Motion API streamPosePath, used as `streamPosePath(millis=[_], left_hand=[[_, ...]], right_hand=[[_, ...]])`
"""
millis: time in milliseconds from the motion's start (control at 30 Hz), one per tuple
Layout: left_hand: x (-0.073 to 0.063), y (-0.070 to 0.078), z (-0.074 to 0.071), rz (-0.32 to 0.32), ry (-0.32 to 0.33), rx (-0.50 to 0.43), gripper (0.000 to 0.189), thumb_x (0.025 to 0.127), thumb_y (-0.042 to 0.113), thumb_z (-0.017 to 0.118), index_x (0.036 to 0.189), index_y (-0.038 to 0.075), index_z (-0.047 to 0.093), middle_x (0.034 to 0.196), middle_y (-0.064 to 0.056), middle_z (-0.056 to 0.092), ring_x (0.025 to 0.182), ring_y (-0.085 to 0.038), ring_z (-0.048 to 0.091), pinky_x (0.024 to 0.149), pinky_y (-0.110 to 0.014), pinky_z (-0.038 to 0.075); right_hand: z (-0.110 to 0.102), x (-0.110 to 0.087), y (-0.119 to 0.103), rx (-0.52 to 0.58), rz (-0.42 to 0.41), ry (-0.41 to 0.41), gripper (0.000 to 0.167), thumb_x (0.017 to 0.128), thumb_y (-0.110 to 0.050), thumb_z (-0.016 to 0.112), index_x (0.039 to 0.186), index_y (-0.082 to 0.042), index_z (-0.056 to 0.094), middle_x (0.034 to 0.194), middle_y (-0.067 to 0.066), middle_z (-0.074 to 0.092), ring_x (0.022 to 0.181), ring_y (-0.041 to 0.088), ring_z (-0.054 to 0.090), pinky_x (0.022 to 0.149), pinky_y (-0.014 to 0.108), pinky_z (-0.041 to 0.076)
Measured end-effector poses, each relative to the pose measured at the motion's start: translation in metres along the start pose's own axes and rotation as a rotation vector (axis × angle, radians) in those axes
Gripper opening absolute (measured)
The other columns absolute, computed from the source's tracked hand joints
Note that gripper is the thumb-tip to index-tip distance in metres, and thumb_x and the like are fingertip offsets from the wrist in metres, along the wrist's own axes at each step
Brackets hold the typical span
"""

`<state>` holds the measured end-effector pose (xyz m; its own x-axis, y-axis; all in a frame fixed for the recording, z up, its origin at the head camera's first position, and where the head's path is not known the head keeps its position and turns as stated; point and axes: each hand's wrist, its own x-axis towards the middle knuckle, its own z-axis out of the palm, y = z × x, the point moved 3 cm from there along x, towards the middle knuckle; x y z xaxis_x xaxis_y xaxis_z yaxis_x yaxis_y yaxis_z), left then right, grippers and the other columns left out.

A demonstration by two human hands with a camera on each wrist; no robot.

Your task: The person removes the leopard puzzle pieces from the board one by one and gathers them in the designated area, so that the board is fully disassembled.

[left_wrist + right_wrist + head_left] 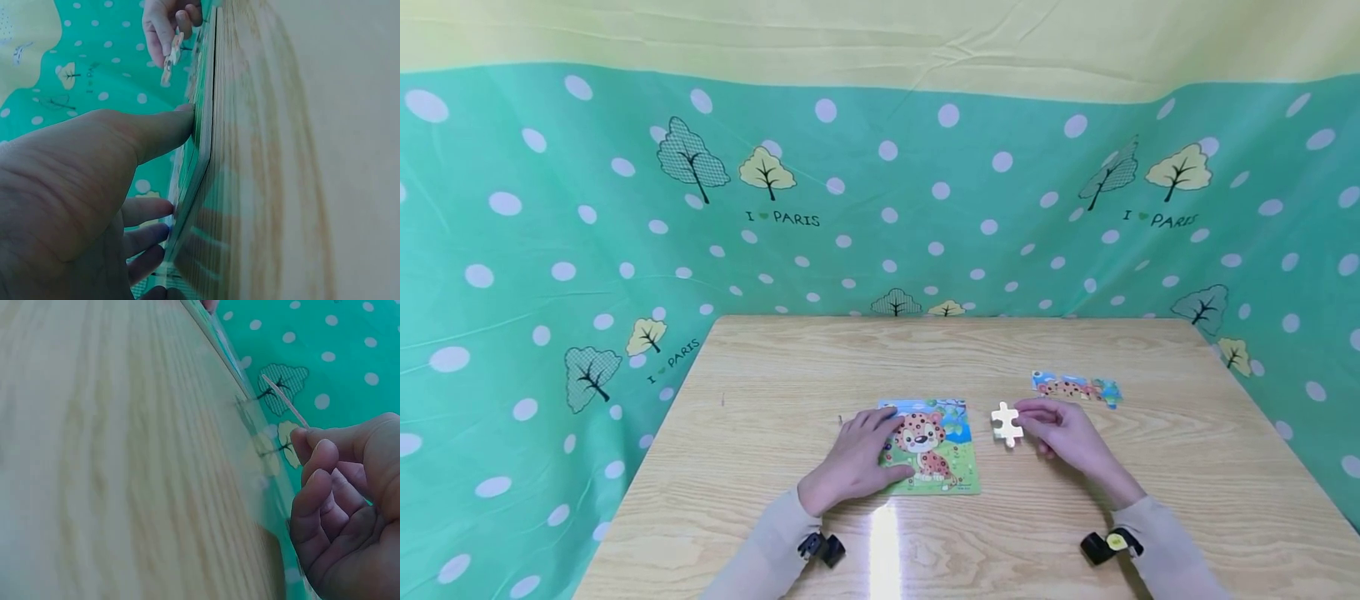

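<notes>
A puzzle board with a spotted leopard cub on it lies flat on the table. My left hand rests on its left side with fingers spread; the left wrist view shows the thumb pressing near the board's edge. Just right of the board, my right hand pinches a puzzle piece between thumb and fingertips. Its pale face shows in the head view. In the right wrist view the piece appears edge-on, raised off the table.
Several puzzle pieces with spots, blue and green lie together behind my right hand. The wooden table has a light reflection at its front. A green dotted curtain hangs along the back and sides.
</notes>
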<state>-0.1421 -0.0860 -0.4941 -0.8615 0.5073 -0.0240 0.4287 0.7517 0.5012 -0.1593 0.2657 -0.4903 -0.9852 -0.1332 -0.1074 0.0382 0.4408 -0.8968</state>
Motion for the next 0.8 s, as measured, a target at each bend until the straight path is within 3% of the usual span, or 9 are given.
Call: streamPosePath(millis=[433, 667, 800], left_hand=[[0.001, -0.001, 0.0, 0.011, 0.0, 0.004, 0.083, 0.095, 0.055, 0.074, 0.16, 0.01, 0.048, 0.168, -0.015, 0.042, 0.154, -0.04, 0.038, 0.125, -0.066, 0.032], [0.001, -0.001, 0.0, 0.012, 0.001, -0.003, 0.083, 0.095, 0.054, 0.074, 0.16, 0.01, 0.048, 0.168, -0.015, 0.042, 0.154, -0.04, 0.038, 0.125, -0.066, 0.032], [0.001, -0.001, 0.0, 0.011, 0.001, -0.009, 0.083, 0.095, 0.054, 0.074, 0.16, 0.01, 0.048, 0.168, -0.015, 0.042, 0.154, -0.04, 0.038, 0.125, -0.066, 0.032]], right_hand=[[-0.03, -0.008, 0.011, -0.012, 0.044, 0.08, 0.049, 0.103, -0.027, 0.073, 0.141, 0.002, 0.063, 0.122, 0.02, 0.076, 0.061, 0.01, 0.06, 0.054, 0.027, 0.055], [-0.05, -0.011, 0.014, -0.023, 0.07, 0.111, 0.049, 0.104, -0.031, 0.071, 0.142, -0.001, 0.064, 0.102, -0.007, 0.077, 0.063, 0.009, 0.059, 0.055, 0.027, 0.054], [-0.062, -0.012, 0.019, -0.023, 0.095, 0.119, 0.055, 0.105, -0.035, 0.07, 0.145, 0.001, 0.06, 0.098, -0.021, 0.074, 0.067, 0.008, 0.06, 0.058, 0.026, 0.055]])
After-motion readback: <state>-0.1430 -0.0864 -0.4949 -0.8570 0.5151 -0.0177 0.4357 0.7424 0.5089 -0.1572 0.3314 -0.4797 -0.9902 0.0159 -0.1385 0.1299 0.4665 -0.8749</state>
